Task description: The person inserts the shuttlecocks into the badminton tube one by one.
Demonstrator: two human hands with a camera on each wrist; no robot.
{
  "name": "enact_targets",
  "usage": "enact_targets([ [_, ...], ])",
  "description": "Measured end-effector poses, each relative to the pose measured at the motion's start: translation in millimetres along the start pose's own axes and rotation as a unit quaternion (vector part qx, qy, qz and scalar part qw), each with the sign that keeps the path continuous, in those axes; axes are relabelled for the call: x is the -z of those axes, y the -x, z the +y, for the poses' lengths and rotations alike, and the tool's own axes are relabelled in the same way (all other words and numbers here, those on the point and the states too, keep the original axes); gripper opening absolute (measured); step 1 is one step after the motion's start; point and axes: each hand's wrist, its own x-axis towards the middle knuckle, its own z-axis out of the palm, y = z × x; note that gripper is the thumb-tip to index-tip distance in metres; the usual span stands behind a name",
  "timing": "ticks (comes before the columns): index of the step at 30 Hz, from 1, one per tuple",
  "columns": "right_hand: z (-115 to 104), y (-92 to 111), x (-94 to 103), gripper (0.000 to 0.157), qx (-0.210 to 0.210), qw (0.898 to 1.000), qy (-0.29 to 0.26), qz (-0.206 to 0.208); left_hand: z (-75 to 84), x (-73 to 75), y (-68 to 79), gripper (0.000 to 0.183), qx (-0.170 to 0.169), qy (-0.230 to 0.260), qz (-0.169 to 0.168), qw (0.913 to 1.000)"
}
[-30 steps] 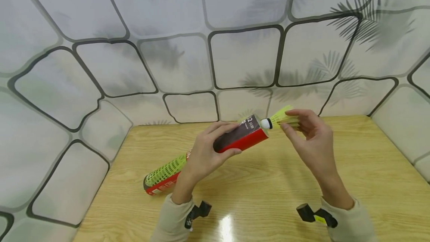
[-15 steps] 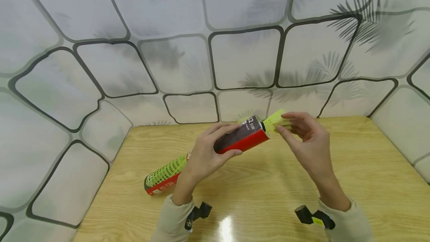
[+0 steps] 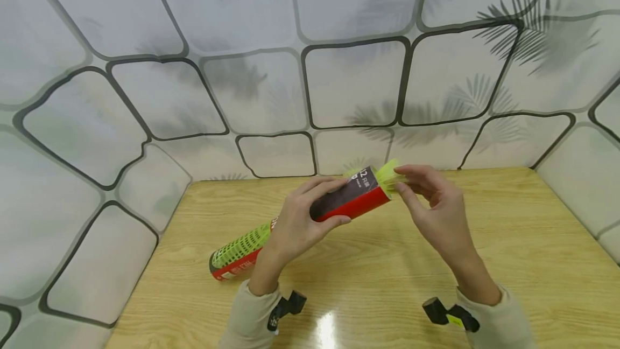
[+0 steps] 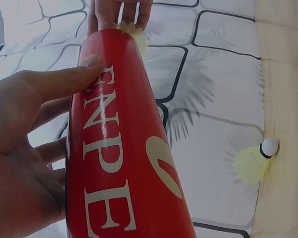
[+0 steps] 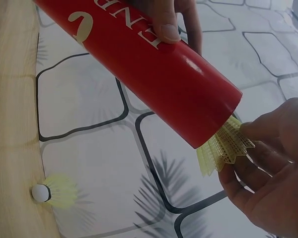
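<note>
My left hand (image 3: 302, 217) grips a red and black shuttlecock tube (image 3: 356, 206) around its upper half, thumb on the near side. The tube slants up to the right, its open mouth facing my right hand (image 3: 438, 214). Thumb and fingers of that hand pinch the skirt of a yellow shuttlecock (image 5: 226, 144). Its cork end is hidden inside the tube mouth, while the flared skirt sticks out. Through the tube's netted-looking window, yellow-green mesh (image 3: 242, 245) shows at the lower left end.
A second yellow shuttlecock (image 4: 253, 163) with a white cork lies at the table's back edge, mostly behind the tube in the head view. The wood-grain table (image 3: 387, 295) meets a patterned wall covering (image 3: 356, 85) at the back.
My right hand has moved left, carrying the shuttlecock from just outside the tube mouth until its cork and part of the skirt are inside. The left hand and tube have barely moved.
</note>
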Motion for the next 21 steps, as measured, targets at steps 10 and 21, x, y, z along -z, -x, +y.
enact_targets([
  [10,-1.3,2.6,-5.3,0.030,0.011,0.999,0.020,-0.025,-0.5,-0.8,0.6,0.059,-0.003,0.002,-0.004,1.0000],
  [21,-2.9,3.6,-6.9,0.031,0.010,0.999,0.012,-0.046,0.3,-0.6,0.5,0.059,-0.006,0.004,-0.001,1.0000],
])
